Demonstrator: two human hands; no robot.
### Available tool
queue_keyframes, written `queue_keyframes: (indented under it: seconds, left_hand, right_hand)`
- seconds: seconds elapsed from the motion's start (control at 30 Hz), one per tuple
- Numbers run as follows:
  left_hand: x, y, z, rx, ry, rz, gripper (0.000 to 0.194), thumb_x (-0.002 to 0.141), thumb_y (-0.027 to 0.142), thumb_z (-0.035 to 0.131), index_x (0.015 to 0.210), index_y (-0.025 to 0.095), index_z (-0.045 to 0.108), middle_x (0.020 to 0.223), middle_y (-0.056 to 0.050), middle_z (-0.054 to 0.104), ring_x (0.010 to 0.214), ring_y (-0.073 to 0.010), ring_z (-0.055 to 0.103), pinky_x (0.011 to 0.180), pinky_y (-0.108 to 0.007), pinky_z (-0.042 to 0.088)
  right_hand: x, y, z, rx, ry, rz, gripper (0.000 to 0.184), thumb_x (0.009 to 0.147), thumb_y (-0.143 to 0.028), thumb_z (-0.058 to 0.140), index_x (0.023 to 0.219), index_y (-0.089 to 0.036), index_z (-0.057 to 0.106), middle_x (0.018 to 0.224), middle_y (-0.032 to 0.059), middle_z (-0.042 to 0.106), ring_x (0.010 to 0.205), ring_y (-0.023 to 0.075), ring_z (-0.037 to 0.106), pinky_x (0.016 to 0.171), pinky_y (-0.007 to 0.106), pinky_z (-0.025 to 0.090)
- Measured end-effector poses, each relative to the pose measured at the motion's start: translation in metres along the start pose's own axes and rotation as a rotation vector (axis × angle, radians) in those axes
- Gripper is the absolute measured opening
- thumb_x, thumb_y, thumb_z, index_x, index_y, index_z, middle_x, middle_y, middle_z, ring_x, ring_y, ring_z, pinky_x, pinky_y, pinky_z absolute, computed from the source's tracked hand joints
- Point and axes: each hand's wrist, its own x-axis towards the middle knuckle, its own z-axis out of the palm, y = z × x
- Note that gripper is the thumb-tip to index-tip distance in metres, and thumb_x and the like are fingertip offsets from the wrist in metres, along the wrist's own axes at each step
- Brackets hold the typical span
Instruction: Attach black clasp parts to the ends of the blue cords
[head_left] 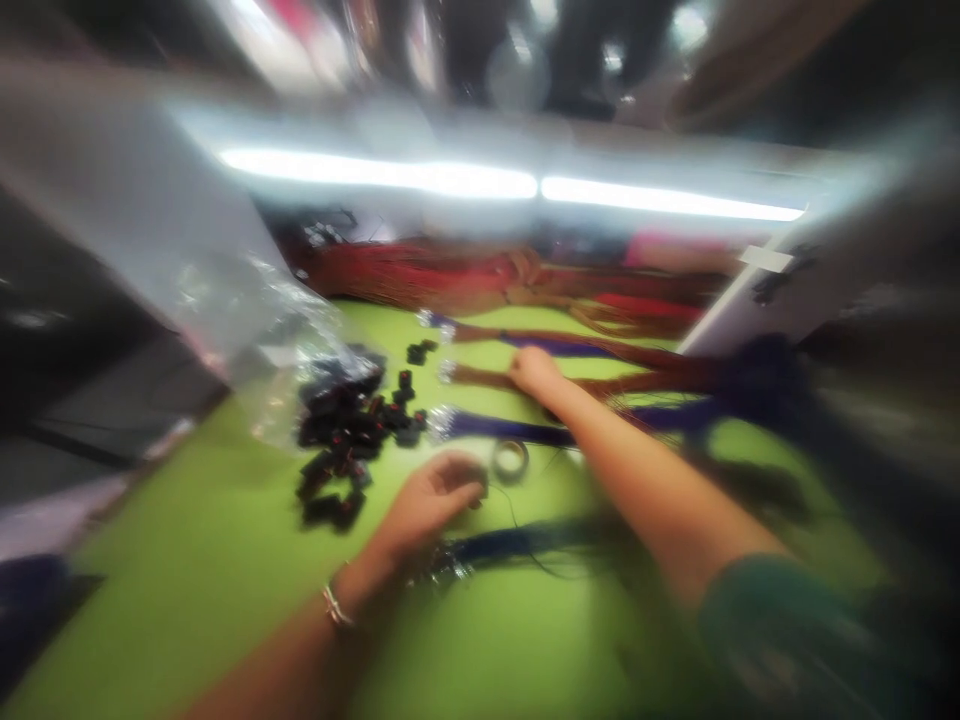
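My left hand (439,492) is closed, thumb against fingers, on a small black connector (481,484) that is mostly hidden. A thin dark wire (514,512) trails from near it across the table. Farther off, my right hand (535,370) has its fingers curled together on a bundle of brown wires (484,376); how many strands it grips is blurred. Purple wires (517,430) with pale terminal ends lie between the hands. Beside the left hand rests a roll of tape (511,460). Several black connectors (349,430) are heaped to its left.
A clear plastic bag (274,350) lies behind the connector heap. Nearer me, a dark blue wire bundle (517,540) crosses the green table (285,610). Red and brown wires (420,275) stretch along the back, where another person's hand (525,265) shows. Tube lights (382,172) hang above.
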Motion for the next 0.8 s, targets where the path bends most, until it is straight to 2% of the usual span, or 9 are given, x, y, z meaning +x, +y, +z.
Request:
queue_keyframes:
  seconds: [0.13,0.4,0.6,0.8]
  left_hand:
    - [0.000,0.001,0.000,0.011,-0.005,0.003,0.028,0.069,0.024,0.072,0.094,0.017,0.062,0.084,-0.005,0.064,0.072,-0.0137,0.058,0.067,-0.027,0.047]
    - [-0.001,0.005,0.000,0.012,-0.015,-0.034,0.029,0.069,0.024,0.072,0.095,0.016,0.060,0.083,-0.005,0.064,0.072,-0.0136,0.057,0.067,-0.027,0.047]
    - [-0.003,0.008,0.007,-0.006,0.067,-0.009,0.031,0.064,0.025,0.075,0.091,0.017,0.062,0.080,-0.004,0.064,0.070,-0.0142,0.058,0.065,-0.026,0.046]
    - [-0.005,0.012,0.009,0.006,0.080,-0.019,0.031,0.063,0.025,0.075,0.090,0.017,0.063,0.078,-0.003,0.065,0.070,-0.0146,0.059,0.066,-0.026,0.046]
  right_hand:
    - [-0.002,0.000,-0.004,0.017,0.045,-0.012,0.017,0.074,-0.020,0.056,0.080,-0.014,0.071,0.084,0.0096,0.067,0.077,0.0158,0.058,0.067,0.022,0.040]
    - [-0.004,0.004,-0.019,0.073,0.159,-0.009,0.020,0.075,-0.019,0.049,0.083,-0.015,0.068,0.087,0.0097,0.067,0.079,0.0187,0.057,0.069,0.026,0.039]
    - [-0.013,0.008,-0.032,0.139,0.216,-0.003,0.021,0.076,-0.019,0.048,0.082,-0.016,0.068,0.085,0.0068,0.068,0.076,0.0161,0.056,0.069,0.024,0.038]
    - [-0.029,0.014,-0.045,0.237,0.278,-0.007,0.025,0.082,-0.025,0.046,0.081,-0.015,0.068,0.082,0.0037,0.068,0.074,0.0131,0.055,0.068,0.022,0.039]
